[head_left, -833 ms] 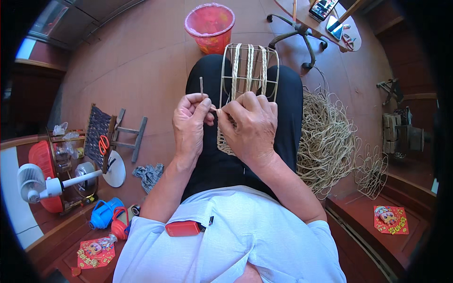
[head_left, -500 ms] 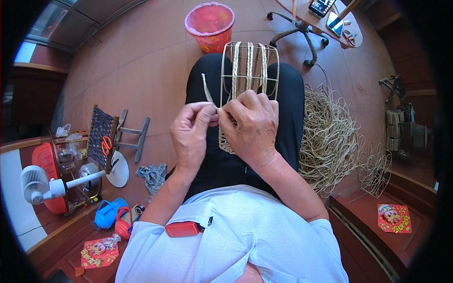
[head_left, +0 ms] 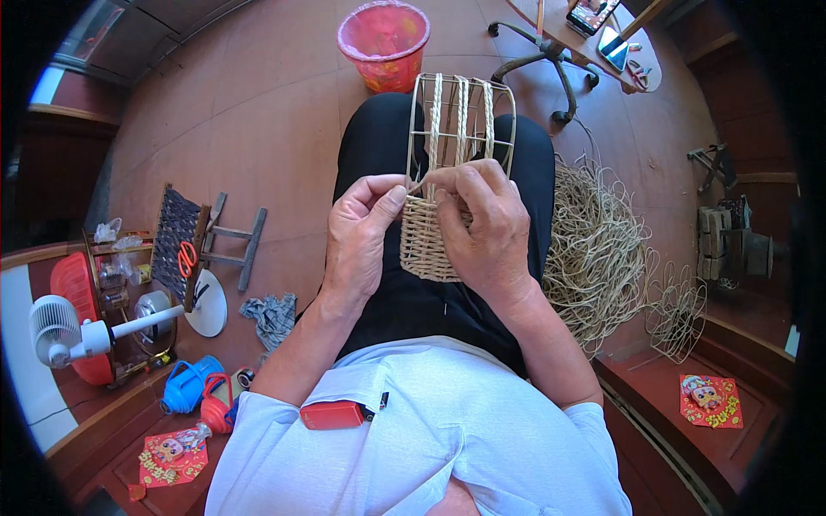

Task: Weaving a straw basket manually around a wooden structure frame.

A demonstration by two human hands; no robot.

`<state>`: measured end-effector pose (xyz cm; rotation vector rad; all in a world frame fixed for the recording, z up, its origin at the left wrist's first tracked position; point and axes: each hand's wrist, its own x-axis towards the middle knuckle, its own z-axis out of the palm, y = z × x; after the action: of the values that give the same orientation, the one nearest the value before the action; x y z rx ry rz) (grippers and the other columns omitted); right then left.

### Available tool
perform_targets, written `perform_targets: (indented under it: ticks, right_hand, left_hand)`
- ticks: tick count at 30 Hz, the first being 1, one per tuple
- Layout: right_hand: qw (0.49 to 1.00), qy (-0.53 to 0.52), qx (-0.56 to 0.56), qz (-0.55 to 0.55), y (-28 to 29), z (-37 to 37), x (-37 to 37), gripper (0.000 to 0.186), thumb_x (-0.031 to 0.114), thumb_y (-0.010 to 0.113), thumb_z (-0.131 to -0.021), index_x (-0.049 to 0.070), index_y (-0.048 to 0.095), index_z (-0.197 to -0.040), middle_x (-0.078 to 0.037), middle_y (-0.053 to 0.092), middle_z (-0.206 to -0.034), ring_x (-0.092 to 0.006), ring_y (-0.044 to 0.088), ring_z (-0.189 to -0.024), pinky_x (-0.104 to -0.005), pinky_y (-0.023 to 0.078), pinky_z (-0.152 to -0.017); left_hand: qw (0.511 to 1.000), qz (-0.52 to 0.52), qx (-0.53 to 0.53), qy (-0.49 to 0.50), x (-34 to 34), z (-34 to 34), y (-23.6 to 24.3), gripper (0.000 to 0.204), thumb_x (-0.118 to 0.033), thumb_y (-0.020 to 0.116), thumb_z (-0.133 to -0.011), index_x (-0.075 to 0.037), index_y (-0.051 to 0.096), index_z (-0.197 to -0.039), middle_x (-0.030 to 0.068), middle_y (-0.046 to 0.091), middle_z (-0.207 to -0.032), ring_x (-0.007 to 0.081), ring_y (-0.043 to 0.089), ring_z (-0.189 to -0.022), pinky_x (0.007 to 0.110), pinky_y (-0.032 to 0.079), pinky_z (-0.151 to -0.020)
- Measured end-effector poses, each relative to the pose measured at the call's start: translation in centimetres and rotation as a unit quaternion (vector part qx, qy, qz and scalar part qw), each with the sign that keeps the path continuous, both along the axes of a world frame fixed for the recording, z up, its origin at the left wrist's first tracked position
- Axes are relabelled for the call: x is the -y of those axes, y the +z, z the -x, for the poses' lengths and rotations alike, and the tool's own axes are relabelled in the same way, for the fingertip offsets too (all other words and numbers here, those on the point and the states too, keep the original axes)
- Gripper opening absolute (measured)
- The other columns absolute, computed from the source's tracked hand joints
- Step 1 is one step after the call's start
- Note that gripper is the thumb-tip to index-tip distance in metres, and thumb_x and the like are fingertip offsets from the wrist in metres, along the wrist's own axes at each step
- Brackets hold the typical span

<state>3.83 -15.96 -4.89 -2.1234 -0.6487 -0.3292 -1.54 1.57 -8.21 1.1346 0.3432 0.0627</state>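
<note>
Across my lap lies a wire-frame basket (head_left: 424, 249). Its near part is covered in tight tan weave, while the far part is bare wire with three twisted cords running lengthwise. My left hand (head_left: 366, 236) is closed at the left edge of the frame, thumb and forefinger pinching a tan cord (head_left: 417, 187) by the top of the weave. From the right, my right hand (head_left: 486, 228) reaches over the basket, its thumb and forefinger closed on the same cord. The right hand hides part of the weave and frame.
A large tangled heap of tan cord (head_left: 594, 258) lies on the floor by my right leg. Ahead stands a pink-red bin (head_left: 385, 73). A table (head_left: 647, 73) with phones and pliers is at the far right. A white fan (head_left: 60, 331) and blue jug (head_left: 191, 384) are at left.
The cord's loose end, which pointed up beyond my left hand, now crosses to my right fingers. My right hand has shifted right, uncovering more weave, and the basket leans slightly right.
</note>
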Motion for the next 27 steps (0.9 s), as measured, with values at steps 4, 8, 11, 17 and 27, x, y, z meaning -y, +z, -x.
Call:
perform_targets:
  ticks: [4, 8, 11, 17, 27]
  right_hand:
    - [0.999, 0.018, -0.001, 0.038, 0.8, -0.4, 0.1, 0.023, 0.005, 0.074, -0.096, 0.01, 0.078, -0.117, -0.009, 0.065, -0.101, -0.0304, 0.069, -0.094, -0.0455, 0.052, -0.084]
    - [0.99, 0.043, 0.009, 0.132, 2.0, -0.6, 0.0, 0.021, 0.007, 0.074, -0.097, 0.012, 0.079, -0.117, -0.008, 0.063, -0.1, -0.0289, 0.068, -0.096, -0.0449, 0.052, -0.086]
    - [0.985, 0.07, 0.031, 0.158, 2.3, -1.3, 0.2, 0.022, 0.01, 0.077, -0.098, 0.015, 0.079, -0.119, -0.008, 0.063, -0.097, -0.0302, 0.067, -0.09, -0.0457, 0.052, -0.082]
    - [0.97, 0.125, 0.1, 0.181, 2.5, -1.3, 0.6, 0.009, 0.008, 0.076, -0.098, 0.01, 0.074, -0.106, -0.007, 0.061, -0.102, -0.03, 0.066, -0.098, -0.045, 0.05, -0.083]
    - [0.968, 0.093, 0.083, 0.217, 3.4, -0.7, 5.5, 0.014, 0.009, 0.077, -0.093, 0.011, 0.071, -0.105, -0.005, 0.065, -0.109, -0.0271, 0.065, -0.1, -0.0427, 0.051, -0.087]
  left_hand:
    - [1.0, -0.005, 0.021, 0.0, 0.4, -0.2, 0.7, 0.042, -0.012, 0.07, -0.114, 0.0, 0.059, -0.153, 0.0068, 0.078, -0.12, 0.0075, 0.069, -0.101, 0.025, 0.056, -0.097]
    - [0.976, 0.203, 0.046, -0.058, -0.7, -0.2, -1.1, 0.05, -0.013, 0.071, -0.114, -0.004, 0.052, -0.16, 0.0034, 0.075, -0.117, 0.0034, 0.058, -0.087, 0.021, 0.05, -0.082]
    - [0.963, 0.255, 0.036, -0.073, -0.7, -0.5, -1.6, 0.05, -0.013, 0.071, -0.113, -0.004, 0.053, -0.159, 0.0012, 0.073, -0.113, 0.0032, 0.05, -0.081, 0.02, 0.044, -0.075]
    - [0.991, 0.115, 0.035, -0.054, -0.7, -0.2, -0.8, 0.047, -0.012, 0.073, -0.113, -0.002, 0.055, -0.155, 0.001, 0.073, -0.113, 0.0042, 0.058, -0.089, 0.021, 0.05, -0.083]
    - [0.777, -0.574, 0.255, -0.019, -0.1, -1.1, 3.3, 0.018, 0.002, 0.081, -0.092, -0.006, 0.077, -0.107, 0.0104, 0.073, -0.102, 0.0316, 0.072, -0.096, 0.042, 0.06, -0.086]
